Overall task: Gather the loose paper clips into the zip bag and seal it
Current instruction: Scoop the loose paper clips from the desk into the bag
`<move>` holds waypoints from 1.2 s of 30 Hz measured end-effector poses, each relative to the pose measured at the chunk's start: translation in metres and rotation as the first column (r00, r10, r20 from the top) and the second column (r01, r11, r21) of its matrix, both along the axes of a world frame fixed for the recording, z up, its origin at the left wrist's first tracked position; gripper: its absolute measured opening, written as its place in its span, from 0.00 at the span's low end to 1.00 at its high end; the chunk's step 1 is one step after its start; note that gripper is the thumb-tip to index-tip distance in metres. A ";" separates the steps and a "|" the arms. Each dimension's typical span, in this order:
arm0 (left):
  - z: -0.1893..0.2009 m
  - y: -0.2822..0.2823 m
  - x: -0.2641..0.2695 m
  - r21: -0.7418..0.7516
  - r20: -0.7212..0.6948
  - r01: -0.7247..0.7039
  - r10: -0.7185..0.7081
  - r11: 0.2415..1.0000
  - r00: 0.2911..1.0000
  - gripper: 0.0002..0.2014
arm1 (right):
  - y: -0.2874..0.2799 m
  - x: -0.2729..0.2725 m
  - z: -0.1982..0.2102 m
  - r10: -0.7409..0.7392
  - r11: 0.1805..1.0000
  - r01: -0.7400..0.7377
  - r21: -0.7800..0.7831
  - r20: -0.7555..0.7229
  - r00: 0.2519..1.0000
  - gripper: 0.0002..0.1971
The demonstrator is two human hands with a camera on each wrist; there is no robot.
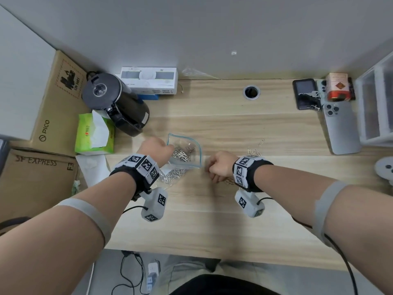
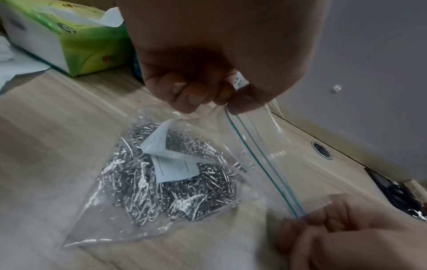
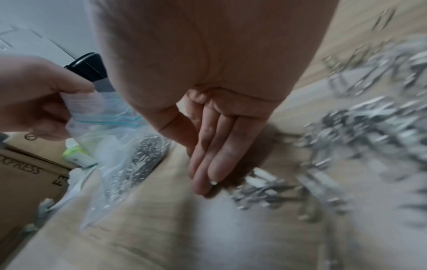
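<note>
While the left hand (image 2: 219, 54) pinches the zip bag (image 2: 261, 160) corner, loose paper clips (image 3: 346, 124) lie just right of the nearer right hand (image 3: 219, 82) (its grip: cannot tell).

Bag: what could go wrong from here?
The left hand pinches one corner of the bag, whose mouth looks unsealed; the clips inside could spill if it tips. Also, loose clips lie on the table beside the right hand; sealing now would leave them out.
</note>
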State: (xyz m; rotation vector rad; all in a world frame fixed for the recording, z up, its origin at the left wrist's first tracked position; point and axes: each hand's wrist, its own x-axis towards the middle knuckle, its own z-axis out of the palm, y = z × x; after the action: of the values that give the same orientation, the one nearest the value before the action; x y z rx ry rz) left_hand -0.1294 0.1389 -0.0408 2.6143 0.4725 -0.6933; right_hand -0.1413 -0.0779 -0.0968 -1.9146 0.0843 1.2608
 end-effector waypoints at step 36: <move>0.004 -0.030 0.006 0.105 -0.133 0.057 -0.042 0.993 0.990 0.19 | -0.053 -0.002 0.005 0.673 0.738 -0.494 -0.461 0.558 0.485 0.17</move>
State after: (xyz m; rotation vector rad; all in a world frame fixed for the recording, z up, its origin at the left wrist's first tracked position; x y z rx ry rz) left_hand -0.1238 0.1089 -0.0371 2.7007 0.4977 -0.8822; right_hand -0.1435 -0.1309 -0.0919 -2.6520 -0.9622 0.8237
